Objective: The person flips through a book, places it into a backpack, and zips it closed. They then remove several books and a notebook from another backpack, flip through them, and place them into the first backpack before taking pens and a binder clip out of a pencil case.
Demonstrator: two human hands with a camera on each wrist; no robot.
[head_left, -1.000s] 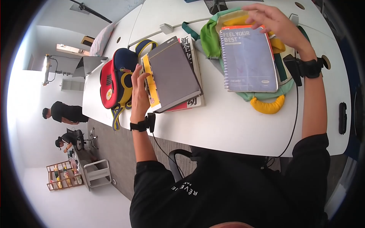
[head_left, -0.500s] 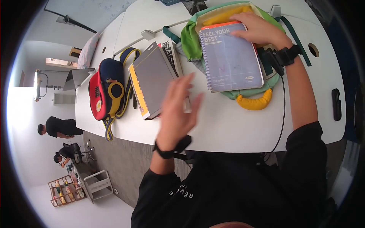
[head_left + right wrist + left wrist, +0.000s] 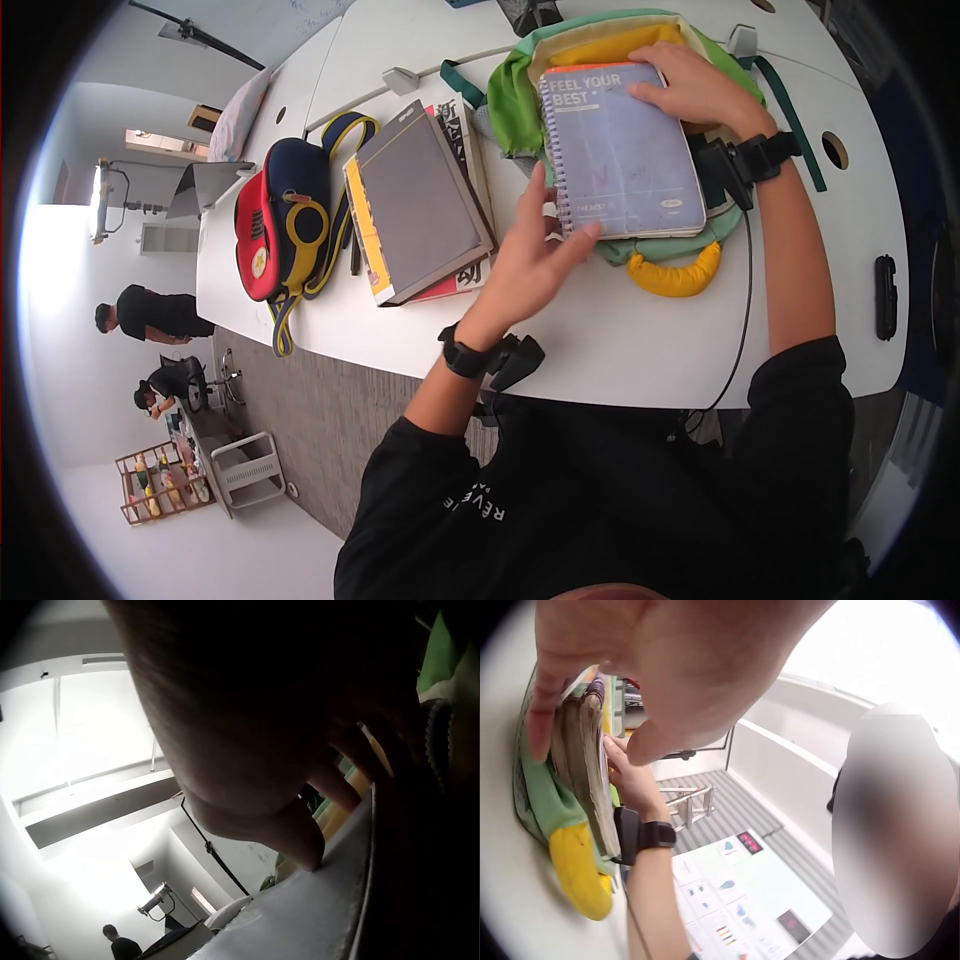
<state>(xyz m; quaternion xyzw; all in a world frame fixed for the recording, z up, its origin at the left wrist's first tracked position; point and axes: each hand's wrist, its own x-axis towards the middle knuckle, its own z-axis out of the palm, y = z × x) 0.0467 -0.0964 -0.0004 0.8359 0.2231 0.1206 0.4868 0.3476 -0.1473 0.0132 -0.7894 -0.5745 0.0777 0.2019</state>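
Observation:
A spiral notebook (image 3: 625,160) with a grey-blue "FEEL YOUR BEST" cover lies on a green and yellow backpack (image 3: 515,110), an orange edge showing beneath it. My right hand (image 3: 700,90) grips its upper right corner, thumb on the cover and fingers over the edge. At the lower left corner is my left hand (image 3: 530,255), fingers spread and straight along the spiral side, thumb by the bottom edge. The left wrist view shows the thick page block (image 3: 589,765) between that thumb and fingers. The backpack's yellow padded handle (image 3: 675,270) sticks out below.
Left of the backpack, a grey box-like book (image 3: 420,200) with a yellow spine lies on another book with Chinese lettering (image 3: 470,150). A red and navy bag (image 3: 285,220) stands farther left. A black case (image 3: 886,297) lies at the table's right side.
My left hand has left the grey book and moved right to the notebook's lower left corner. My right hand has come down onto the notebook's upper right corner. The head view has shifted.

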